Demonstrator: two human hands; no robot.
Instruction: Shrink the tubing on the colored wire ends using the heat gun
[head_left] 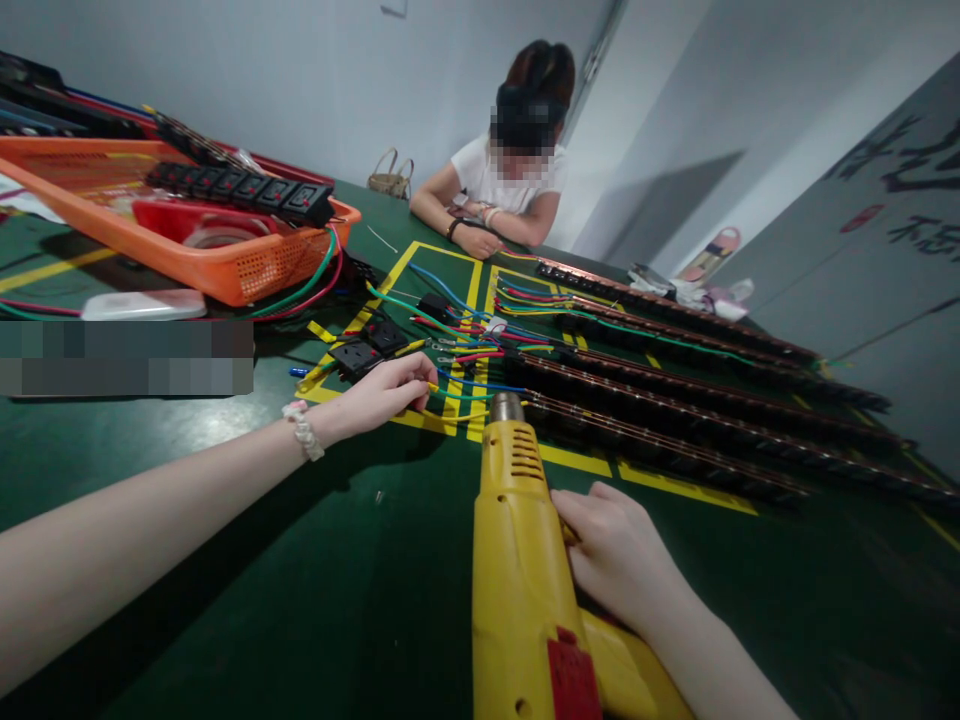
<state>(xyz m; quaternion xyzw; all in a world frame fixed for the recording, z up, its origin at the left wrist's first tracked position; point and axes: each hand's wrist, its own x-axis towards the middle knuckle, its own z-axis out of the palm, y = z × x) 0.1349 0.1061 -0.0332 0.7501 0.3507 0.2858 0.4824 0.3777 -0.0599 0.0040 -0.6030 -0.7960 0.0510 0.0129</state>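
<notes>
My right hand (611,540) is wrapped round the handle of a yellow heat gun (517,540), whose metal nozzle points away from me at the wires. To its left, my left hand (394,390) is closed on the ends of green and yellow wires (457,415). These wires run right to the nearest of several long black strips with copper-coloured rails (645,435). Black sockets (356,357) lie just beyond my left hand. More blue, red and green wires with metal ring ends spread over yellow tape lines on the green table (300,560).
An orange basket (247,275) with a black socket strip and a red object stands at the left. A clear plastic lid (142,305) lies before it. Across the table a person (517,170) leans on their forearms. Small items (712,285) lie at the back right.
</notes>
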